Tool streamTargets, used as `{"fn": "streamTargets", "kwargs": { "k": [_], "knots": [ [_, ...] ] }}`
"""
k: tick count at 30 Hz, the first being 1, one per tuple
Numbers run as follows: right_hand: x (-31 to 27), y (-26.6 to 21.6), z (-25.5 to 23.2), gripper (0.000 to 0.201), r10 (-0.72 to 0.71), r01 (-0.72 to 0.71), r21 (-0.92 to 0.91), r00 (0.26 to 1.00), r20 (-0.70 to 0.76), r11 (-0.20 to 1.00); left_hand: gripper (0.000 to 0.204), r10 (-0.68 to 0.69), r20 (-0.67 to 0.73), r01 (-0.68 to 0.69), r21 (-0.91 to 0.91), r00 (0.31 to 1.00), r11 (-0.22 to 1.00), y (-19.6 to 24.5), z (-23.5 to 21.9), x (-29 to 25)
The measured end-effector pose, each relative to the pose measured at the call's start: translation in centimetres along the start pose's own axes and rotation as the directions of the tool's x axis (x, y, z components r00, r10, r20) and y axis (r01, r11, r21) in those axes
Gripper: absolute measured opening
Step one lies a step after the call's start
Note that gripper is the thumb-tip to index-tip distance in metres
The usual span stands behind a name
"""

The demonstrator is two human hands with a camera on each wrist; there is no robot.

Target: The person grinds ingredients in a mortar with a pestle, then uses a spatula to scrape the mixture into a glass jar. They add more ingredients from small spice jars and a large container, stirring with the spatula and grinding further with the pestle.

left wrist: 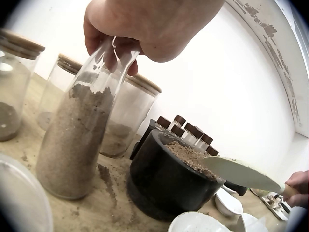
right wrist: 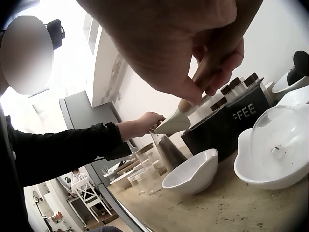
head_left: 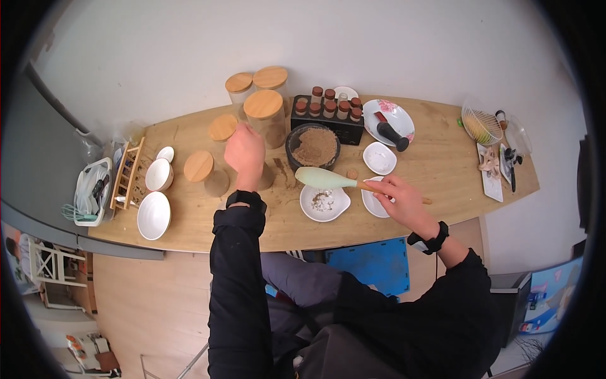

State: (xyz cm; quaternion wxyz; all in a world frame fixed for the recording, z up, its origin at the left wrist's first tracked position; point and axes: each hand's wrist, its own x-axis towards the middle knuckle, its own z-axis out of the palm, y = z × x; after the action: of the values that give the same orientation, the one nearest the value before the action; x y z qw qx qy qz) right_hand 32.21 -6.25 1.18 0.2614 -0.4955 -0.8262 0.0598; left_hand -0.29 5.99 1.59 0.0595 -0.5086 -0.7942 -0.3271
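Note:
My left hand (head_left: 245,151) grips the neck of a glass bottle (left wrist: 75,140) filled with brown powder, which stands upright on the table in the left wrist view. In my right hand (head_left: 404,203) is the wooden handle of a pale green spatula (head_left: 322,178). The spatula's blade is at the near rim of a black stone bowl (left wrist: 166,181) that holds brown powder (head_left: 315,146); whether they touch, I cannot tell. Below the blade sits a white spouted bowl (head_left: 325,203) with white and brown powder in it.
Glass jars with wooden lids (head_left: 264,105) stand behind and left of my left hand. A black rack of small bottles (head_left: 328,117) and a floral dish (head_left: 388,120) are behind the black bowl. White bowls (head_left: 153,215) stand on the left, a wire basket (head_left: 481,124) far right.

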Motion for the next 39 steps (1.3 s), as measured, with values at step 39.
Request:
{"fn": "streamTargets", "kwargs": {
  "k": [39],
  "knots": [
    [0.1, -0.6, 1.9, 0.034, 0.042, -0.039, 0.078, 0.999, -0.025, 0.996, 0.025, -0.006, -0.007, 0.006, 0.005, 1.0, 1.0, 0.0, 0.0, -0.1]
  ]
}}
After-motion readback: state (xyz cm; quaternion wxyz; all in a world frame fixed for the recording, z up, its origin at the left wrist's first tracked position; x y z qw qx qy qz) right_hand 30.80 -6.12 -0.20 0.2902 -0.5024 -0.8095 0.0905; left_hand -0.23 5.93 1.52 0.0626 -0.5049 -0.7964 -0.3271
